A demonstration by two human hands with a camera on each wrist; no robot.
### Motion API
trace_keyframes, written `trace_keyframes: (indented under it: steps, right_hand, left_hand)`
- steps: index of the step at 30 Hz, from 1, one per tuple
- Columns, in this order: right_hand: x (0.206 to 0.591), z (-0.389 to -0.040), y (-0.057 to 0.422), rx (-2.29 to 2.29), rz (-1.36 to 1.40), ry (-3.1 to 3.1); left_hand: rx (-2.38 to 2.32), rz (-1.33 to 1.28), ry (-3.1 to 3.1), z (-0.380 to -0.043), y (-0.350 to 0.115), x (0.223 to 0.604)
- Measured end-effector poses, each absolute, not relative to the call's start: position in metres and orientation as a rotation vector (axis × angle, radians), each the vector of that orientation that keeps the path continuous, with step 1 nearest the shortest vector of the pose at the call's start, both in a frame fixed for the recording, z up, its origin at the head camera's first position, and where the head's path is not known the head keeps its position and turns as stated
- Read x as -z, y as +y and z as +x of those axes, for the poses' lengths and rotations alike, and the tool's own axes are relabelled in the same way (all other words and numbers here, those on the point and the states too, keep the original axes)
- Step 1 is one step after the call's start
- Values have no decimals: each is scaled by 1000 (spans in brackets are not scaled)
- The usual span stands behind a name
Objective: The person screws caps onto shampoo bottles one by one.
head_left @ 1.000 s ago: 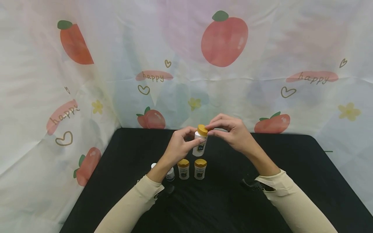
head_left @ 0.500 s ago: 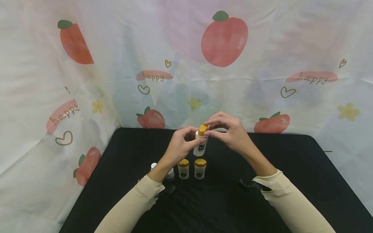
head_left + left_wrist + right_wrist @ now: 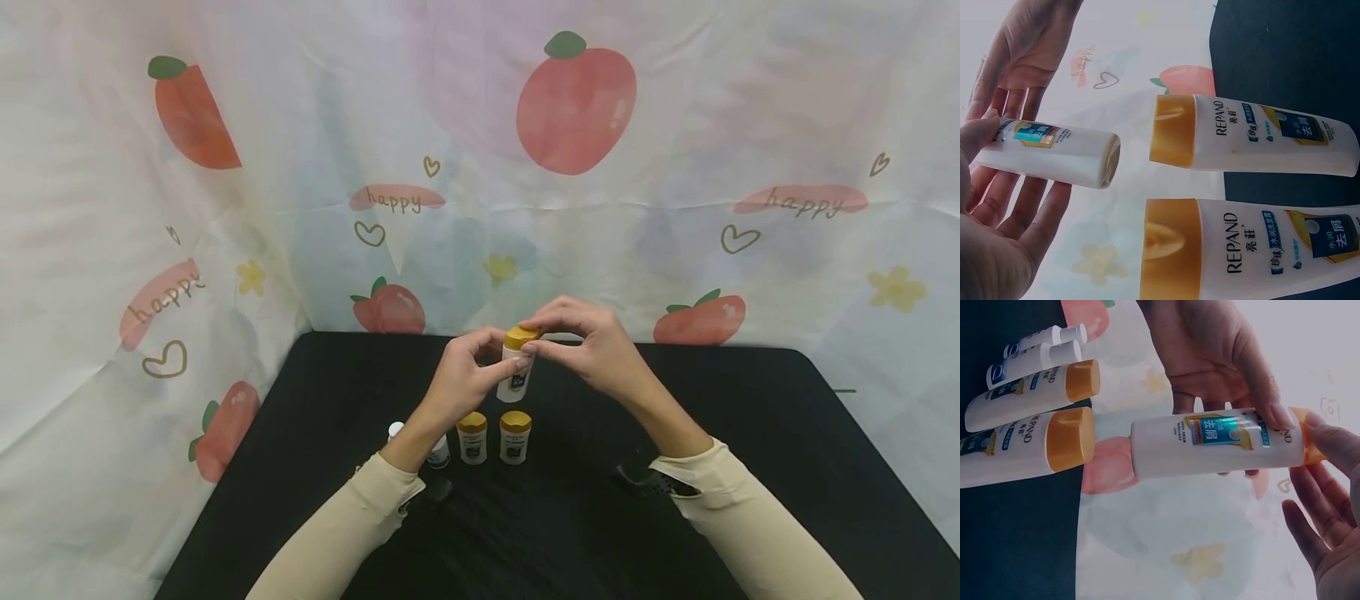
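My left hand [image 3: 461,375] grips the white body of a shampoo bottle [image 3: 513,390] and holds it upright above the table. The right hand [image 3: 588,340] pinches the bottle's gold cap [image 3: 517,337] between thumb and fingers. In the right wrist view, the cap [image 3: 1316,455] is on the bottle's neck, partly covered by the right thumb, and the label faces the camera. Just in front of the hands stand two matching shampoo bottles with gold caps, one on the left [image 3: 472,442] and one on the right [image 3: 514,442].
Two smaller white bottles, one farther left [image 3: 395,429] and one partly behind the left forearm [image 3: 439,453], stand beside the shampoo bottles. The black table [image 3: 585,533] meets a printed cloth backdrop [image 3: 480,125] at its far edge.
The right fingertips have moved from the cap's right edge farther over it, with the hand rising and then dropping slightly. The cap's facets show at changing angles. The left hand stays nearly still.
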State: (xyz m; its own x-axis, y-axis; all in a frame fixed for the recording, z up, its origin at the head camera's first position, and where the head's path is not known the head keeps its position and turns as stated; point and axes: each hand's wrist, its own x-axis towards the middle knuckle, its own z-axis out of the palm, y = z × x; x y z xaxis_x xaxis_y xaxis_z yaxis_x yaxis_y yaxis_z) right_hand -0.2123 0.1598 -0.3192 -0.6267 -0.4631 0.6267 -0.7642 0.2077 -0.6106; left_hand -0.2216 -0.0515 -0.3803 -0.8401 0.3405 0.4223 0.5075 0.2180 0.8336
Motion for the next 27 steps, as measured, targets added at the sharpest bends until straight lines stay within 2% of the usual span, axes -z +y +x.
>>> trace_keyframes:
  steps: [19,27]
  right_hand:
    - [317,-213,162,-1355,1150,-2112]
    - [337,-227,168,-1357,1082,-2130]
  left_hand:
    - [1692,-780,-2314,-221,-55,377]
    - [1689,-768,-2339,-219,-55,376]
